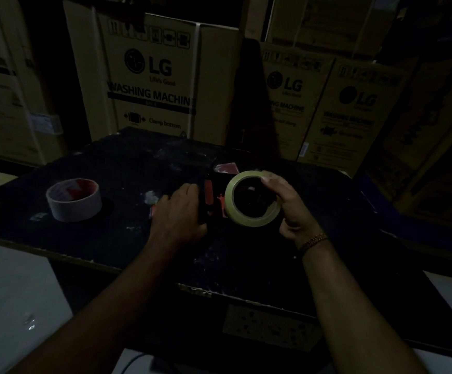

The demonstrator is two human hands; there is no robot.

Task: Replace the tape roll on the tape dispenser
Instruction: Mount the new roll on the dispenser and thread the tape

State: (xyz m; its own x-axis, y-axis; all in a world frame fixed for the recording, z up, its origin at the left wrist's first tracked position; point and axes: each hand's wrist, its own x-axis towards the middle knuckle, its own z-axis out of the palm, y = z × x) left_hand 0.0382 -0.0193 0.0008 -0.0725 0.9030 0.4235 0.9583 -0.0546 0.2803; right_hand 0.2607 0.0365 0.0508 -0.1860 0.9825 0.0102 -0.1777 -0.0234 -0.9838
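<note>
A red and black tape dispenser lies on the dark table top near its middle. My left hand grips the dispenser's handle end. My right hand holds a thin yellowish tape roll at the dispenser, thumb over its top rim and fingers curled round its right side. Whether the roll sits on the dispenser's hub is too dark to tell. A thicker tape roll with a red and white core lies flat on the table to the left, apart from both hands.
Large cardboard washing-machine boxes stand close behind the table. More boxes rise at the back right. The table's front edge runs across below my forearms, with pale floor at the left. The scene is very dim.
</note>
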